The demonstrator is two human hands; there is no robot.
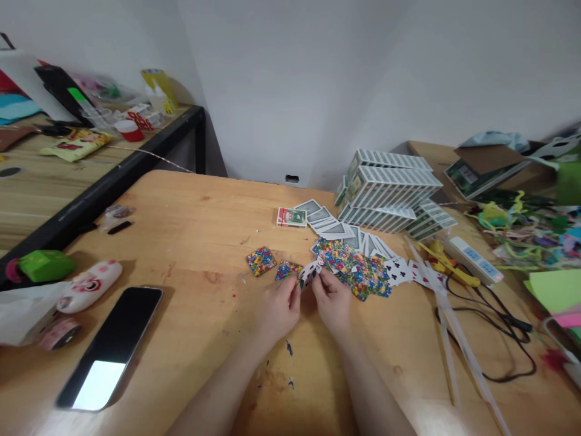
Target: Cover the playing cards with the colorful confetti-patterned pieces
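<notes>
Between both hands is a white playing card (309,274) with black pips, bent or tilted upward. My left hand (282,306) pinches its left side, and my right hand (333,301) pinches the right side. Just behind the hands lie several multicoloured patterned pieces (358,266) in an overlapping heap. One such colourful piece (261,261) lies apart on the left, and another (288,269) sits partly behind my left hand. Grey-backed playing cards (336,231) fan out beyond the heap. A face-up club card (397,270) and a red-pip card (420,274) lie at its right.
A small red and green card box (292,217) lies near stacked striped boxes (390,188). On the right are clear plastic strips (458,333), a yellow glue gun (449,263), a black cable (494,378) and a power strip (475,259). A phone (111,345) lies at left.
</notes>
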